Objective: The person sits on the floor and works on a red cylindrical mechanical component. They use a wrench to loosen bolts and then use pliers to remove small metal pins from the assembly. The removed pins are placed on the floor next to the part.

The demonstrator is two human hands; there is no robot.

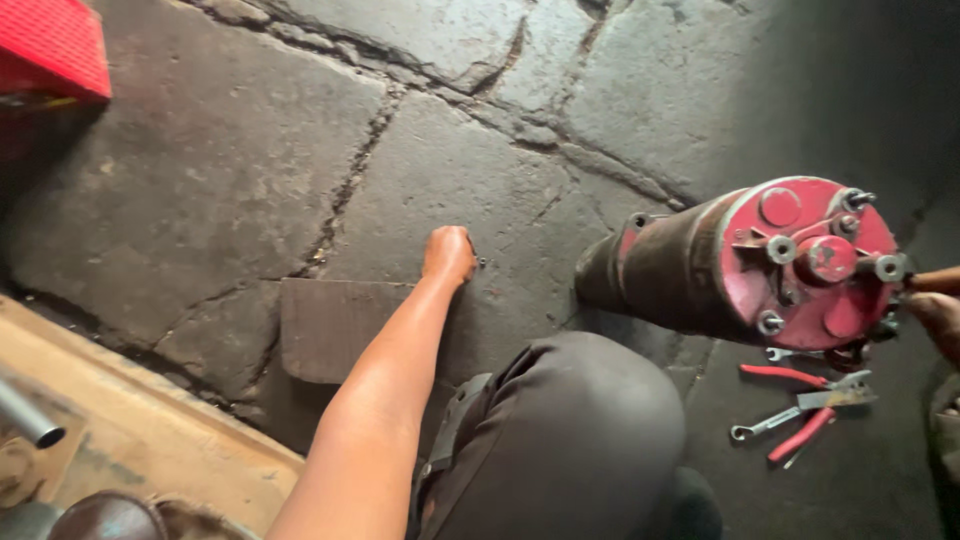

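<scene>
A: Where does the work stand on the dirty cylindrical motor unit with the red end plate (800, 262)?

B: It lies on its side on the cracked dark stone floor (200, 160), red face toward the camera, just right of the person's bent knee in dark trousers (580, 430). Several bolts and nuts sit in the plate, so I judge it mostly assembled; whether they are tight I cannot tell.

A: And the hands?

B: The right hand (935, 305) is at the frame edge, touching the plate's right rim; it is mostly cut off, so I cannot tell its grip. The left hand (449, 253) is well apart from the unit, closed into a fist on the floor, seemingly around a small metal piece that pokes out beside it.

A: Tools?

B: Red-handled pliers (815, 400) and a small silver spanner (762, 425) lie untouched on the floor below the plate. A red crate corner (50, 45) shows top left.
</scene>
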